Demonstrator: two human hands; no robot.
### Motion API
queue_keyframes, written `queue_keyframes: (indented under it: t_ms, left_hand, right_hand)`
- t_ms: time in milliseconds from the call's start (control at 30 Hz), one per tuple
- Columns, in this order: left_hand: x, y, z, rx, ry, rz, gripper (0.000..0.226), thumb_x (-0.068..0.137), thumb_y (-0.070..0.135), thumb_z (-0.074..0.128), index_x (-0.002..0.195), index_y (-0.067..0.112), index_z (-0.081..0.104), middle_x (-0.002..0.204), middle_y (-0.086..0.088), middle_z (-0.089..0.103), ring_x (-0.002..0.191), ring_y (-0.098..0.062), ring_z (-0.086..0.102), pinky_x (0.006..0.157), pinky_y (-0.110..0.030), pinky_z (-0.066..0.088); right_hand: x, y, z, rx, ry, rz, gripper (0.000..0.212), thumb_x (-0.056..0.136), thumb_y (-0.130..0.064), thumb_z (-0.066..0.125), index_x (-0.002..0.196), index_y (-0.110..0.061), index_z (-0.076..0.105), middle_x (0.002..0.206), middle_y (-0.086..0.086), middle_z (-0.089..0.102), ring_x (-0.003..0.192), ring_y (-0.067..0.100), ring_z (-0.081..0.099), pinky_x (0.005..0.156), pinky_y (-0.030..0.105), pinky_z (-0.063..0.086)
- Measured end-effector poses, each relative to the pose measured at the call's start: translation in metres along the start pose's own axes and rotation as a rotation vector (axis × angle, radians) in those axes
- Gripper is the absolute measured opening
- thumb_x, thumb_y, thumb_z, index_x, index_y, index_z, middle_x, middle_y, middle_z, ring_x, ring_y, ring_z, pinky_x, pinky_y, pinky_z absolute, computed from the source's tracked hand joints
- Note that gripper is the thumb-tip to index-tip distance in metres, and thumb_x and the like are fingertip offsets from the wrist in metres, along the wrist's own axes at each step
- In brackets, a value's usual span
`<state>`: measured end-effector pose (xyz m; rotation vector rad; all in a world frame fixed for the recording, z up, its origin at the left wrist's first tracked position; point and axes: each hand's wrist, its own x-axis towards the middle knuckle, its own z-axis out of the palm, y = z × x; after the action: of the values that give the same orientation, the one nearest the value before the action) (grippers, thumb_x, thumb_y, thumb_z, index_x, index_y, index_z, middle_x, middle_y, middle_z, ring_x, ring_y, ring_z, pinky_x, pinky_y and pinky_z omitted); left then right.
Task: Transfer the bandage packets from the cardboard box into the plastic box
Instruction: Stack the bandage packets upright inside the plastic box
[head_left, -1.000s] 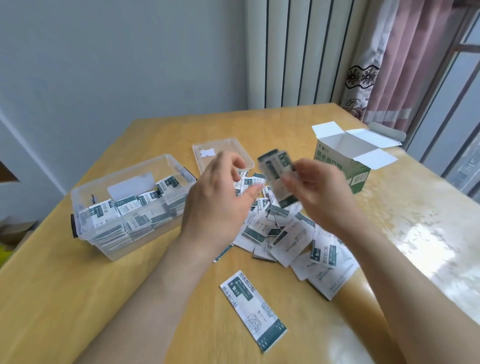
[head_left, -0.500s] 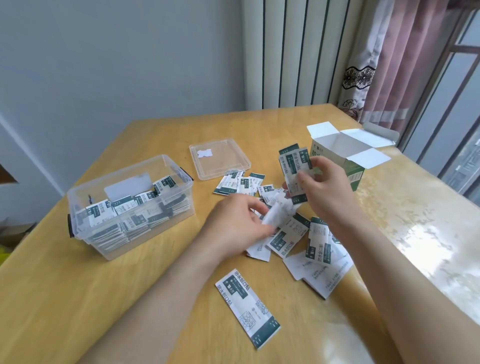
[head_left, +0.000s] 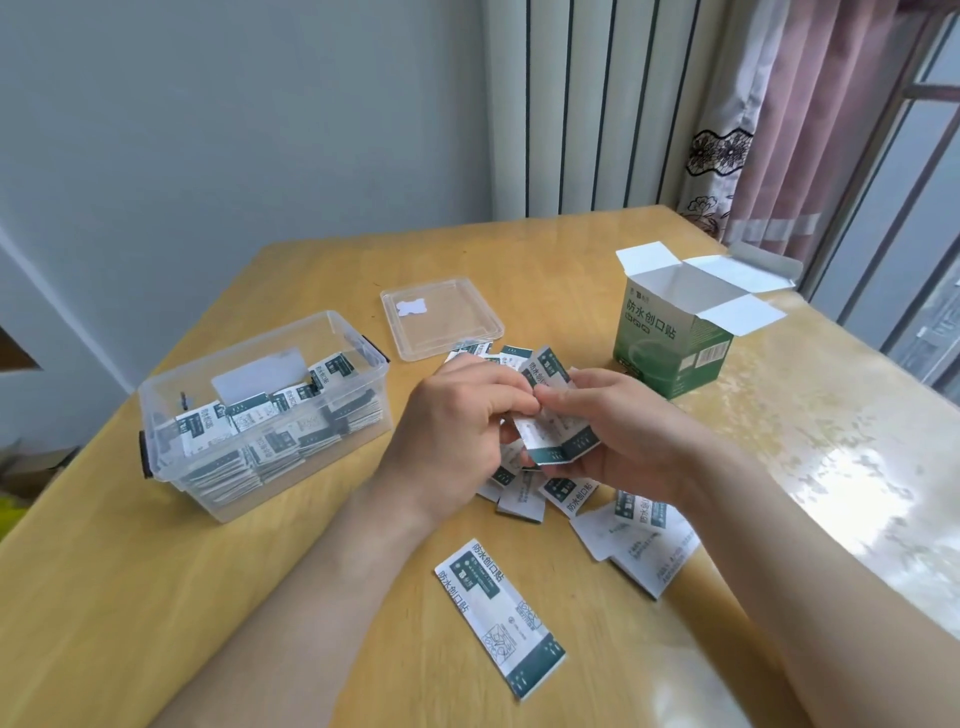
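Roughly, the head view shows the job past its middle. The clear plastic box (head_left: 249, 344), near the table's (head_left: 130, 613) left edge, is already filled most of the way up with packets in rows. Its lid (head_left: 441, 322) lies apart toward the far edge. The green cardboard box (head_left: 670, 353) stands with its flaps open near the right edge (its inside is hidden, so I cannot tell if it is empty). At the table's middle, the right hand (head_left: 623, 441) grips a stack of bandage packets (head_left: 558, 441) from below and the left hand (head_left: 452, 415) pinches its upper edge. Left to move, I judge: that stack, the loose packets (head_left: 639, 525) scattered beneath the hands, and one long packet (head_left: 498, 618) near the front edge.
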<state>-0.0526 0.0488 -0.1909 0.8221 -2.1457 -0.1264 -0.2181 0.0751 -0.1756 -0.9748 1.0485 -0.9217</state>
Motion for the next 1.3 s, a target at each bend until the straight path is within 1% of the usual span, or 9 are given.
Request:
queue_keyframes:
  t_ms: [200, 367, 433, 500, 567, 767, 967, 1133, 1300]
  left_hand:
    - [0.0, 0.0, 0.0, -0.07, 0.034, -0.052, 0.035, 0.075, -0.013, 0.054, 0.087, 0.009, 0.078, 0.096, 0.002, 0.075, 0.094, -0.011, 0.065, 0.085, -0.023, 0.05]
    - [0.006, 0.002, -0.012, -0.335, 0.119, -0.405, 0.03, 0.083, -0.002, 0.068, 0.083, 0.029, 0.069, 0.099, 0.01, 0.065, 0.087, -0.005, 0.061, 0.078, -0.024, 0.053]
    - [0.006, -0.001, -0.015, -0.035, -0.084, -0.51, 0.017, 0.085, 0.026, 0.07, 0.098, 0.032, 0.061, 0.109, 0.008, 0.056, 0.098, -0.01, 0.056, 0.085, -0.032, 0.05]
    - [0.001, 0.002, -0.011, 0.313, -0.464, -0.604, 0.053, 0.083, 0.06, 0.059, 0.126, 0.032, 0.047, 0.13, 0.004, 0.047, 0.122, -0.019, 0.045, 0.098, -0.037, 0.04]
    - [-0.004, 0.007, -0.003, 0.414, -0.59, -0.591, 0.08, 0.079, 0.072, 0.053, 0.141, 0.026, 0.033, 0.14, -0.003, 0.041, 0.13, -0.024, 0.036, 0.101, -0.036, 0.034]
    - [0.002, 0.005, -0.002, 0.16, -0.469, -0.717, 0.059, 0.08, 0.043, 0.074, 0.127, 0.033, 0.04, 0.122, 0.001, 0.052, 0.109, -0.021, 0.053, 0.083, -0.03, 0.04]
    - [0.001, 0.004, -0.002, 0.013, -0.367, -0.754, 0.037, 0.084, 0.026, 0.073, 0.113, 0.033, 0.052, 0.098, 0.011, 0.049, 0.104, -0.018, 0.058, 0.085, -0.034, 0.05]
    - [0.005, 0.005, -0.005, -0.464, 0.058, -0.703, 0.013, 0.095, 0.014, 0.058, 0.094, 0.026, 0.062, 0.074, 0.007, 0.067, 0.064, -0.014, 0.06, 0.062, -0.029, 0.053]
    - [0.009, 0.028, 0.013, -0.616, -0.133, -0.677, 0.012, 0.095, 0.01, 0.054, 0.105, 0.015, 0.052, 0.062, -0.006, 0.065, 0.056, -0.026, 0.062, 0.055, -0.037, 0.053]
  right_hand:
    - [0.004, 0.002, 0.0, 0.127, -0.059, -0.01, 0.019, 0.097, -0.021, 0.054, 0.101, -0.003, 0.058, 0.077, 0.013, 0.064, 0.061, 0.02, 0.061, 0.055, 0.027, 0.048]
    - [0.002, 0.0, -0.007, -0.03, -0.036, -0.137, 0.002, 0.092, -0.005, 0.059, 0.093, -0.005, 0.057, 0.073, 0.009, 0.064, 0.06, 0.017, 0.061, 0.056, 0.025, 0.048]
    - [0.002, -0.001, -0.01, -0.099, 0.093, -0.178, 0.005, 0.092, -0.004, 0.06, 0.095, -0.002, 0.057, 0.076, 0.01, 0.065, 0.062, 0.018, 0.064, 0.057, 0.027, 0.052]
    - [0.004, 0.0, -0.011, -0.176, 0.239, -0.2, 0.011, 0.093, -0.005, 0.06, 0.103, -0.002, 0.056, 0.083, 0.011, 0.07, 0.065, 0.019, 0.067, 0.063, 0.032, 0.056]
    - [0.006, 0.002, -0.01, -0.323, 0.328, -0.201, 0.011, 0.094, -0.005, 0.054, 0.104, -0.008, 0.056, 0.088, 0.009, 0.074, 0.066, 0.017, 0.068, 0.065, 0.036, 0.06]
    - [0.009, 0.004, -0.006, -0.561, 0.378, -0.18, 0.016, 0.092, 0.003, 0.042, 0.087, -0.006, 0.054, 0.065, 0.005, 0.065, 0.044, 0.006, 0.055, 0.044, 0.016, 0.044]
    - [0.01, 0.006, -0.003, -0.576, 0.381, -0.208, 0.02, 0.096, -0.006, 0.042, 0.077, -0.008, 0.05, 0.058, 0.004, 0.058, 0.042, 0.009, 0.051, 0.044, 0.019, 0.042]
    - [0.012, 0.007, -0.004, -0.066, 0.332, -0.213, 0.024, 0.099, -0.035, 0.051, 0.093, -0.011, 0.054, 0.07, 0.002, 0.051, 0.061, 0.013, 0.045, 0.053, 0.023, 0.038]
    - [0.01, 0.009, 0.008, -0.065, 0.074, -0.343, 0.032, 0.091, -0.033, 0.062, 0.1, -0.002, 0.06, 0.067, 0.009, 0.06, 0.049, 0.025, 0.051, 0.045, 0.032, 0.044]
